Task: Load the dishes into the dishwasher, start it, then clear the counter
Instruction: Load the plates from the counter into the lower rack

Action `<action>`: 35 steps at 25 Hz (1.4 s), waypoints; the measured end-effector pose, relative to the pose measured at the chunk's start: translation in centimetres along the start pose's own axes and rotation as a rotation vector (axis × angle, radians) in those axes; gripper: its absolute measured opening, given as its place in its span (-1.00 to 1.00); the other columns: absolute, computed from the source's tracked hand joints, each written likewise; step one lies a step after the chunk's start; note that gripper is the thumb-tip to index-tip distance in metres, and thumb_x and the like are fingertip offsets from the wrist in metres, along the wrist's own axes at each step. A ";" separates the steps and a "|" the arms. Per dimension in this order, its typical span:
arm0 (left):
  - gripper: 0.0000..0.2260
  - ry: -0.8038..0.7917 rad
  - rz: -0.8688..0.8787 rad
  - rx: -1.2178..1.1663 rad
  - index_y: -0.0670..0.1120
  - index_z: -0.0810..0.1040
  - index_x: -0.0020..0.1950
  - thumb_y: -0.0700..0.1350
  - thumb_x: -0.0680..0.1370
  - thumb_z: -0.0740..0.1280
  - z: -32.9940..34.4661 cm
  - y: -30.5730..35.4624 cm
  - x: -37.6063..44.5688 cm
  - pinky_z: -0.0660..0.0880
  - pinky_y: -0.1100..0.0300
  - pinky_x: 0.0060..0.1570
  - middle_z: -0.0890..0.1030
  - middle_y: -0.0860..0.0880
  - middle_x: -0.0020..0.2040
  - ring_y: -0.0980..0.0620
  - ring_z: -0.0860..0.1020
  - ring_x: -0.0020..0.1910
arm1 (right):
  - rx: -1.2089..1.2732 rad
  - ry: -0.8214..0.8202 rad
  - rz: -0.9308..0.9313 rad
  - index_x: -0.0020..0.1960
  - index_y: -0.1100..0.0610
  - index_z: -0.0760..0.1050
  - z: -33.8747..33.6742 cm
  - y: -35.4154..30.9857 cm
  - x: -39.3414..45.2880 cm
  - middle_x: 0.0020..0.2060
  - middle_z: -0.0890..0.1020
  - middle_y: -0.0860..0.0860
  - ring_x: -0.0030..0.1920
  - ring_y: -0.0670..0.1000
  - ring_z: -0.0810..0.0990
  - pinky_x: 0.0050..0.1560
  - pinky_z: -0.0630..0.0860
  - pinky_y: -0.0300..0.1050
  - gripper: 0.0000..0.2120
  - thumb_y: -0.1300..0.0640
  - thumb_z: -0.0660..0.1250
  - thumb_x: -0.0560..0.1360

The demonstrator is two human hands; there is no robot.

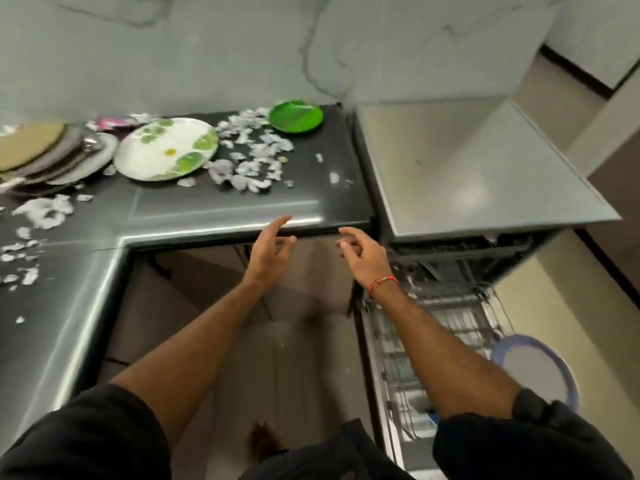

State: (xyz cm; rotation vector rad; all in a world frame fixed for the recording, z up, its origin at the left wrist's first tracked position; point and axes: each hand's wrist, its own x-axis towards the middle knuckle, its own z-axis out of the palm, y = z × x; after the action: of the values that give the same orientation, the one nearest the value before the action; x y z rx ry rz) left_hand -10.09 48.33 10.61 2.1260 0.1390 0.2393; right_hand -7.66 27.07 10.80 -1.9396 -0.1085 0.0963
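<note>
Dark, L-shaped counter point(214, 209) fills the left of my head view, littered with pale scraps point(249, 157). On it I see a white plate with green leaves point(166, 152), a small green plate point(296, 116) at the far right corner, and a leaning stack of plates point(45, 150) at far left. Right of the counter stands the dishwasher point(478, 174), its lower rack point(433, 341) pulled out near me, with a blue-rimmed plate point(533, 365) in it. My left hand point(268, 251) and right hand point(363, 254) hover near the counter's front edge, fingers loosely spread, holding nothing.
</note>
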 end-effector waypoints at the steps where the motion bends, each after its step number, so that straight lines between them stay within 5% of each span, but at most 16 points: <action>1: -0.58 0.026 -0.022 -0.004 -0.08 0.44 0.47 -0.22 0.61 0.36 -2.9 -1.5 0.5 0.48 0.47 -0.06 0.62 -0.08 0.19 0.20 0.60 -0.16 | 0.007 -0.012 -0.004 0.18 -0.03 0.57 2.5 -1.5 1.2 -0.10 0.71 0.01 -0.12 0.05 0.69 0.11 0.60 0.01 -0.75 0.16 0.31 0.54; 3: -0.58 0.064 -0.069 0.012 -0.07 0.42 0.49 -0.19 0.63 0.35 -8.4 -4.0 1.5 0.46 0.46 -0.13 0.61 -0.09 0.09 0.22 0.57 -0.24 | 0.034 -0.038 -0.018 0.15 -0.09 0.58 7.4 -4.5 3.6 -0.11 0.70 -0.03 -0.11 0.04 0.69 0.11 0.60 0.05 -0.76 0.11 0.31 0.52; 6: -0.55 0.149 -0.131 0.028 -0.07 0.38 0.53 -0.15 0.64 0.34 -15.4 -7.0 2.8 0.49 0.33 -0.01 0.50 -0.06 0.34 0.16 0.58 -0.15 | 0.085 -0.078 -0.026 0.23 0.04 0.57 13.3 -8.7 6.7 -0.07 0.69 0.00 -0.10 0.03 0.69 0.04 0.63 -0.07 -0.73 0.16 0.32 0.54; 10: -0.53 0.240 -0.225 0.013 -0.03 0.35 0.54 -0.10 0.64 0.34 -20.6 -11.1 5.0 0.55 0.15 0.04 0.44 -0.04 0.42 0.14 0.57 -0.13 | 0.252 -0.108 0.034 0.18 0.06 0.54 19.6 -12.4 10.9 -0.04 0.68 0.09 -0.18 0.01 0.66 -0.11 0.62 -0.05 -0.80 0.22 0.29 0.58; 15: -0.54 0.298 -0.338 -0.047 0.02 0.36 0.53 -0.14 0.64 0.33 -22.9 -15.0 8.5 0.62 -0.16 0.05 0.50 0.07 0.22 0.02 0.58 -0.17 | 0.404 -0.225 0.287 0.28 0.31 0.47 27.6 -13.9 18.3 -0.13 0.64 0.13 -0.24 0.07 0.62 -0.33 0.61 -0.15 -0.73 0.32 0.26 0.58; 17: -0.54 0.314 -0.377 -0.038 0.01 0.36 0.53 -0.17 0.64 0.32 -23.7 -15.8 10.6 0.63 -0.12 0.07 0.48 0.18 0.12 -0.02 0.61 -0.08 | 0.510 -0.336 0.459 0.33 0.38 0.40 31.0 -14.8 21.3 -0.07 0.60 0.21 -0.15 0.16 0.63 -0.33 0.63 -0.12 -0.69 0.34 0.23 0.59; 19: -0.55 0.350 -0.433 -0.051 0.02 0.37 0.53 -0.17 0.64 0.32 -24.6 -16.8 12.8 0.63 -0.06 0.09 0.48 0.12 0.24 0.02 0.62 -0.01 | 0.566 -0.405 0.603 0.35 0.39 0.37 33.9 -15.5 24.1 0.13 0.55 0.31 0.07 0.25 0.62 -0.13 0.62 -0.04 -0.66 0.31 0.22 0.61; 21: -0.56 0.374 -0.470 -0.023 0.04 0.38 0.51 -0.17 0.63 0.32 -25.4 -17.7 15.1 0.64 -0.04 0.07 0.46 0.02 0.35 0.05 0.61 -0.05 | 0.580 -0.384 0.708 0.34 0.35 0.39 36.5 -16.1 27.3 0.10 0.54 0.30 0.11 0.26 0.62 0.05 0.59 0.03 -0.66 0.28 0.26 0.60; 26: -0.57 0.441 -0.534 -0.017 0.14 0.38 0.48 -0.12 0.62 0.31 -26.7 -18.9 18.1 0.60 0.14 -0.07 0.56 -0.08 0.13 0.14 0.56 -0.18 | 0.508 -0.252 0.895 0.27 0.16 0.43 41.2 -16.2 33.3 -0.13 0.48 0.13 -0.34 0.14 0.50 -0.46 0.43 -0.07 -0.64 0.13 0.38 0.50; 30: -0.56 0.497 -0.540 -0.030 0.09 0.39 0.50 -0.15 0.64 0.32 -27.8 -18.0 17.6 0.61 0.17 -0.05 0.60 -0.06 0.12 0.14 0.59 -0.11 | 0.560 -0.135 0.795 0.20 0.20 0.53 41.9 -17.8 33.9 -0.13 0.58 0.14 -0.33 0.08 0.54 -0.38 0.52 -0.04 -0.74 0.27 0.31 0.51; 33: -0.58 0.508 -0.472 -0.036 0.07 0.41 0.49 -0.17 0.64 0.31 -29.2 -16.8 16.7 0.64 -0.12 -0.01 0.55 0.16 -0.03 -0.09 0.62 -0.06 | 0.729 -0.180 0.655 0.15 0.15 0.55 40.1 -19.9 32.6 -0.08 0.66 0.15 -0.18 0.13 0.65 -0.26 0.64 0.12 -0.76 0.32 0.22 0.55; 35: -0.59 0.512 -0.406 -0.033 0.03 0.42 0.48 -0.20 0.64 0.30 -30.3 -15.9 16.4 0.62 -0.14 0.09 0.52 0.18 0.05 0.00 0.60 -0.02 | 0.601 -0.128 0.450 0.11 0.17 0.59 37.4 -20.3 31.4 -0.12 0.66 0.12 -0.15 0.11 0.66 -0.20 0.66 -0.03 -0.80 0.29 0.24 0.56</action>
State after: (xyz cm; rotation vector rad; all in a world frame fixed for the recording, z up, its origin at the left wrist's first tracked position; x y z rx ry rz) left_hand -1.01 84.94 14.98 1.9117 0.8478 0.5325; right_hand 18.40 72.79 15.66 -1.3259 0.2507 0.4950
